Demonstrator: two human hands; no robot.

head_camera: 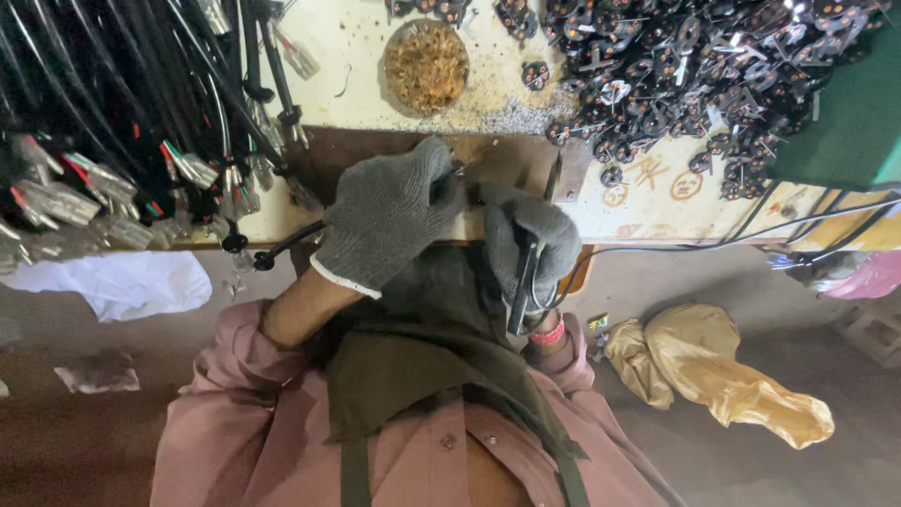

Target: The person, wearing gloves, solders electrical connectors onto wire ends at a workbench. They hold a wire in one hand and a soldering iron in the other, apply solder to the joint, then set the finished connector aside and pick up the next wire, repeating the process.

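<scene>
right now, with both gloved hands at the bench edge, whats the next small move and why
Probably bring the tool tip in the right hand down onto the small part pinched by the left hand. Both grey gloves meet over the brown plate at the bench edge, and the dark, corded tool already angles toward that spot. The part itself is hidden by the fingers.

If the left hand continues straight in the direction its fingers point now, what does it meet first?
Probably the heap of small black parts at the bench's far right. The left hand points up and right across the brown work plate. Depth is unclear, so it may pass over the plate first.
</scene>
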